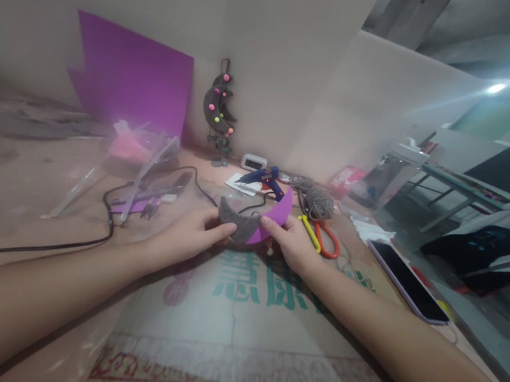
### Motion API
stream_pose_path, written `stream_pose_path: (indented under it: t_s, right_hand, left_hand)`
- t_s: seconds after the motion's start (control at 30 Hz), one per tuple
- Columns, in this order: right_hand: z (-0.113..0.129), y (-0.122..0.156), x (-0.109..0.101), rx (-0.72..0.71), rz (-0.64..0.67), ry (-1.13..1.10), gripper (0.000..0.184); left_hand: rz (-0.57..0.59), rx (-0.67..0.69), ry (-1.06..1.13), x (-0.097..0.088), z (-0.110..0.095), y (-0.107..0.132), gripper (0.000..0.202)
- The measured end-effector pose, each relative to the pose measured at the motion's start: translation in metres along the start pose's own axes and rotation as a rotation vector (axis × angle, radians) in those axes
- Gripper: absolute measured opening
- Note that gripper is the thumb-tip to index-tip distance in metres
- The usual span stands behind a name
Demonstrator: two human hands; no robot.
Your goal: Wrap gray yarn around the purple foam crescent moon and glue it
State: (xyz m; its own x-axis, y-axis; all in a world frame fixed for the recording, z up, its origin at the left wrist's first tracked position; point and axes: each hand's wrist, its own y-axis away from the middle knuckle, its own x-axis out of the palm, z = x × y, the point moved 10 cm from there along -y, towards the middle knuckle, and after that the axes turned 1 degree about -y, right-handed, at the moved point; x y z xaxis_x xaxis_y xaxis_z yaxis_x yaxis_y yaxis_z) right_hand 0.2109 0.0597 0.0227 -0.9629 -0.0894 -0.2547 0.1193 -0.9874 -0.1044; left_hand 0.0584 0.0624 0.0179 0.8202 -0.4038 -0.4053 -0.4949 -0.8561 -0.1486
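Between my two hands is a crescent moon cutout point(274, 220), its left half wrapped in grey yarn and its right half bare purple. My left hand point(205, 228) pinches the wrapped end, thumb on top. At the purple part, my right hand point(289, 238) grips with its thumb near where the yarn stops. Fingers under the crescent are mostly hidden. Just behind it lies a blue glue gun point(264, 178) on a white pad. A ball of grey yarn point(319, 204) rests beyond my right hand, beside orange-handled scissors point(328, 240) and a yellow tool point(310, 233).
Against the wall stand a purple sheet point(136, 82) and a finished-looking moon ornament point(220, 108) with coloured pompoms. Plastic bags point(139, 153) and a black cable point(53, 244) lie left. A phone point(408, 281) and a clear bottle point(390, 174) are right. A printed sheet point(233, 329) covers the table.
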Motion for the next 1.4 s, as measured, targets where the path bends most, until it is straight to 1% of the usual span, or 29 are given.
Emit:
stream_pose_path:
  t_s: [0.13,0.2,0.4,0.47,0.53,0.63,0.73,0.87,0.93,1.03,1.13,1.4]
  right_hand:
    - [0.001,0.001,-0.001,0.017,-0.015,0.045,0.042]
    - [0.001,0.001,0.000,0.016,-0.008,0.034,0.043]
    - [-0.007,-0.002,-0.002,0.016,-0.019,-0.112,0.048]
    - [-0.007,-0.003,-0.004,-0.006,-0.039,-0.136,0.048]
    - [-0.002,-0.005,-0.006,-0.048,-0.053,-0.143,0.047]
    - [0.002,-0.008,-0.005,-0.084,-0.055,-0.155,0.035]
    - [0.000,-0.011,-0.005,-0.076,-0.060,-0.160,0.025]
    - [0.003,-0.012,-0.001,-0.148,-0.031,-0.057,0.016]
    - [0.005,-0.011,0.000,-0.170,-0.024,0.009,0.015]
    - [0.007,-0.011,-0.003,-0.183,-0.059,0.104,0.013]
    - [0.010,-0.010,-0.006,-0.225,-0.096,0.185,0.010]
    - [0.015,-0.007,-0.007,-0.294,-0.109,0.336,0.011]
  left_hand:
    - [-0.016,0.026,-0.029,-0.001,-0.003,0.000,0.030]
    - [-0.009,0.018,-0.018,0.000,-0.002,0.000,0.029]
    - [0.006,0.008,-0.008,0.001,-0.001,0.001,0.030]
    - [-0.008,-0.012,-0.004,-0.001,0.001,0.001,0.031]
    - [-0.058,-0.039,0.005,-0.007,0.003,0.000,0.033]
    - [-0.148,-0.055,0.035,-0.019,0.003,-0.001,0.035]
    - [-0.181,-0.068,0.057,-0.023,0.001,-0.001,0.035]
    - [-0.175,-0.070,0.046,-0.022,0.001,-0.001,0.034]
    - [-0.168,-0.058,0.041,-0.021,0.001,-0.001,0.033]
    - [-0.152,-0.038,0.025,-0.020,-0.001,-0.001,0.033]
    - [-0.140,-0.044,0.011,-0.019,-0.002,0.000,0.033]
    - [-0.141,-0.060,0.000,-0.019,0.002,0.000,0.035]
